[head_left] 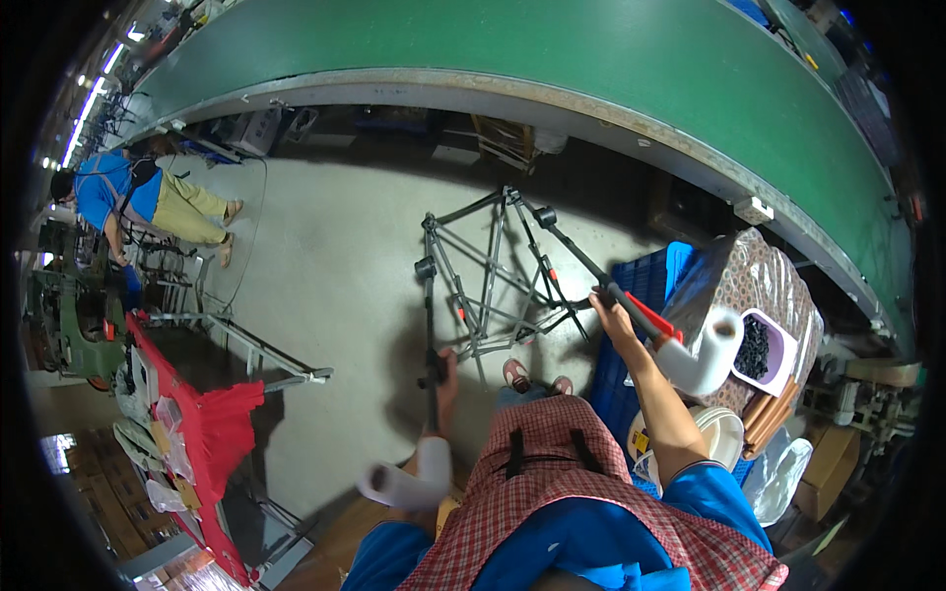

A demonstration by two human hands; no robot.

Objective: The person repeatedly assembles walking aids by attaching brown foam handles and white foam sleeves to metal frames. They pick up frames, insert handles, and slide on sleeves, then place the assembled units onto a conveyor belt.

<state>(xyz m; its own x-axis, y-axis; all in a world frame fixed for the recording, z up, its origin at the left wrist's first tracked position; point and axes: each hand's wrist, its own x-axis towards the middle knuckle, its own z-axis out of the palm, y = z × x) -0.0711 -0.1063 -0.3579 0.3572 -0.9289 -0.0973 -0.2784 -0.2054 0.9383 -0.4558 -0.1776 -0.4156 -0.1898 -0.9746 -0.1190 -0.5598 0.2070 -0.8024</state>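
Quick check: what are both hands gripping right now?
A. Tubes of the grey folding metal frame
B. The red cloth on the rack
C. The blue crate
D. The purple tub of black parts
A: the left hand and right hand each hold a tube of the frame standing on the floor.

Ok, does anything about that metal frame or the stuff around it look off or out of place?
Nothing looks damaged or spilled. The grey folding frame stands on the floor, with the left hand and right hand each gripping a leg. Both leg ends wear loose white wrapping.
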